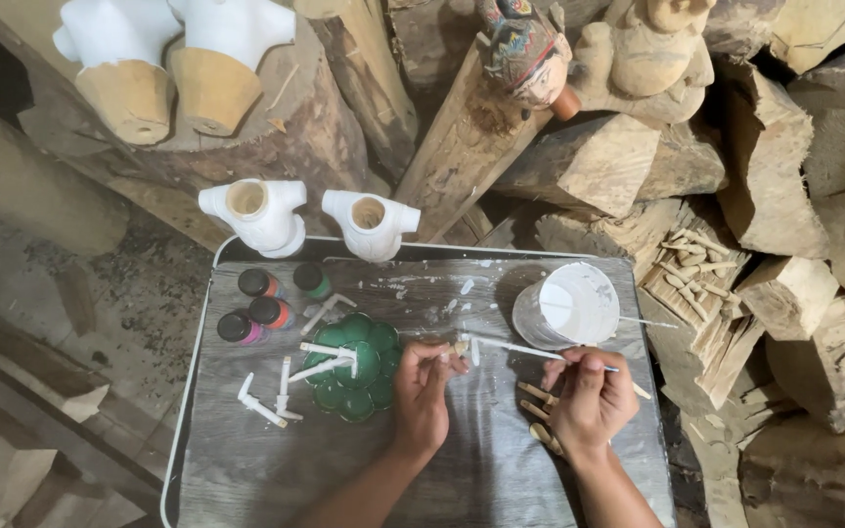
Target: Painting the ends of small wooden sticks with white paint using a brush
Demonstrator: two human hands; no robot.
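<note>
My left hand (422, 389) pinches a small wooden piece (460, 347) over the grey tray table (246, 460). My right hand (591, 396) holds a thin paintbrush (515, 347) whose white tip touches that piece. A cup of white paint (569, 306) stands just beyond my right hand. A green flower-shaped palette (356, 367) lies left of my left hand, with white-painted sticks (325, 350) resting on it. Bare wooden sticks (538, 401) lie beside my right hand.
Several small paint bottles (264, 298) stand at the tray's far left. Two white-painted puppet torsos (313, 220) sit at the tray's far edge, two more (168, 59) on a log behind. A painted puppet head (525, 49), carved figure (647, 54) and stacked wood blocks (804, 244) crowd the right.
</note>
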